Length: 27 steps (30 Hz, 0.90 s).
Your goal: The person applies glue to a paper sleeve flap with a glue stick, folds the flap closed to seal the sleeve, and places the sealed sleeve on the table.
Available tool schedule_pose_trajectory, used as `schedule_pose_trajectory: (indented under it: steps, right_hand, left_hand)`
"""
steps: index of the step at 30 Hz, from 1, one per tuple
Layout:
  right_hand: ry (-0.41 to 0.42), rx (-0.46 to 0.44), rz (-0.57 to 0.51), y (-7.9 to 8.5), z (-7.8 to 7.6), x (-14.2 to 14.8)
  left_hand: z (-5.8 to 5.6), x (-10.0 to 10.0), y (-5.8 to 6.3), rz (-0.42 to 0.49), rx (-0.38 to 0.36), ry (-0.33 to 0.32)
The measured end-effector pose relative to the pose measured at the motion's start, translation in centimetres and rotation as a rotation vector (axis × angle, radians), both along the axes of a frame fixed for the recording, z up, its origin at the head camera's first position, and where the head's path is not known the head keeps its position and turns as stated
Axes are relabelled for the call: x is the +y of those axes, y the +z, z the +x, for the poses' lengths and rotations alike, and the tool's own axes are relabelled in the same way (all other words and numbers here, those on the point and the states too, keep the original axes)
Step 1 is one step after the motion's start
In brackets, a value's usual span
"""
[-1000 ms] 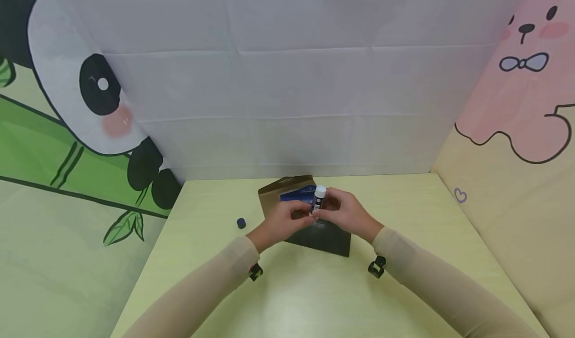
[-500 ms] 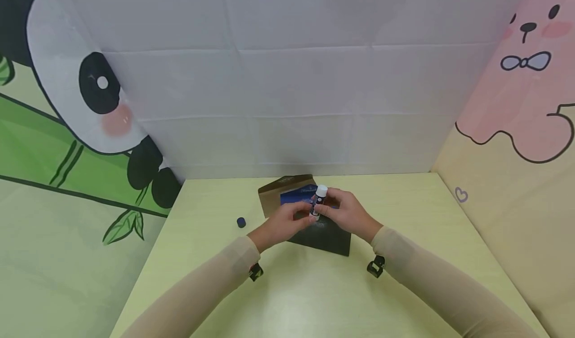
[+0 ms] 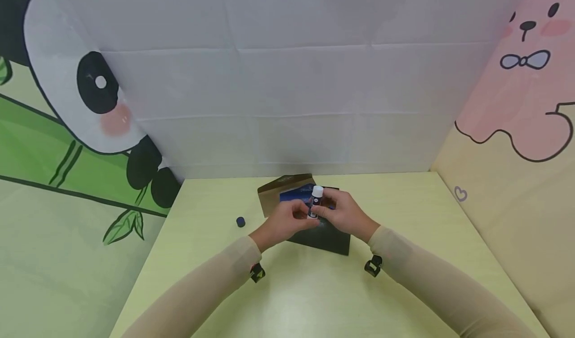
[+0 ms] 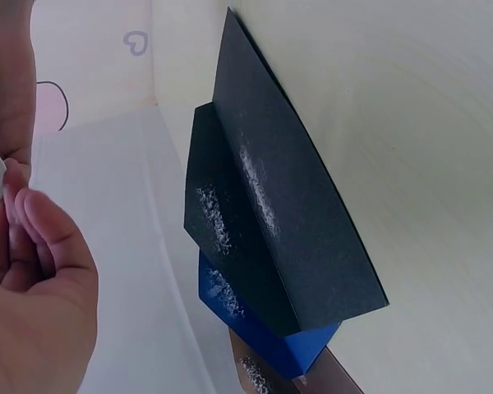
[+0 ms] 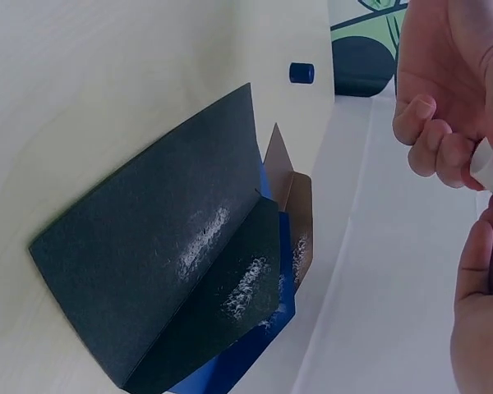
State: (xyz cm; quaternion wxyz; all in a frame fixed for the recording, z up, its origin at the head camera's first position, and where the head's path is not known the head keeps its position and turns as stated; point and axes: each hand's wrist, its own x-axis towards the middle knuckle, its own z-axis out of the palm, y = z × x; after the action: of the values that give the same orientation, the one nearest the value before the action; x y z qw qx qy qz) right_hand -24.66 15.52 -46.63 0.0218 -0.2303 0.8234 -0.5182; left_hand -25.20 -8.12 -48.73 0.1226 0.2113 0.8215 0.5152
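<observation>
Stick (image 3: 316, 201) nudged slightly left since last frame; pinched between right hand (image 3: 345, 214) and, apparently, left hand (image 3: 287, 219) (contact partly hidden). Envelopes (image 3: 321, 240) seen under both, cap (image 3: 240, 222) left of left hand.

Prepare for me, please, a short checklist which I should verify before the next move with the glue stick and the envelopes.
1. Glue stick held: ok, the left hand and right hand both pinch it.
2. Blue cap in sight: ok, on the table, left of the hands.
3. White smears on every visible envelope: ok, on the black envelope, blue envelope and brown envelope.
4. Black envelope's flap folded down: not ok, it stands open.
5. Glue left inside the stick: cannot tell.
</observation>
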Motion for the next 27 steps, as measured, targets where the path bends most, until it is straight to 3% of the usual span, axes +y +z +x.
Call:
schedule_pose_trajectory:
  steps: [6,15,21,27]
  right_hand:
    - [0.025,0.046,0.04,0.1,0.2,-0.4]
    - [0.019,0.08,0.092,0.1,0.2,-0.4]
    - [0.023,0.059,0.101,0.0,0.3,-0.3]
    - [0.044,0.034,0.087,-0.1,0.5,-0.3]
  left_hand:
    - [0.0,0.1,-0.4,0.01,0.011,0.04]
    - [-0.2,-0.2,-0.1,0.001,-0.025,0.003]
    - [-0.9,-1.2,0.5,-0.07,-0.074,-0.116]
    - [-1.1,-2.0,0.7,-0.078,-0.19,-0.25]
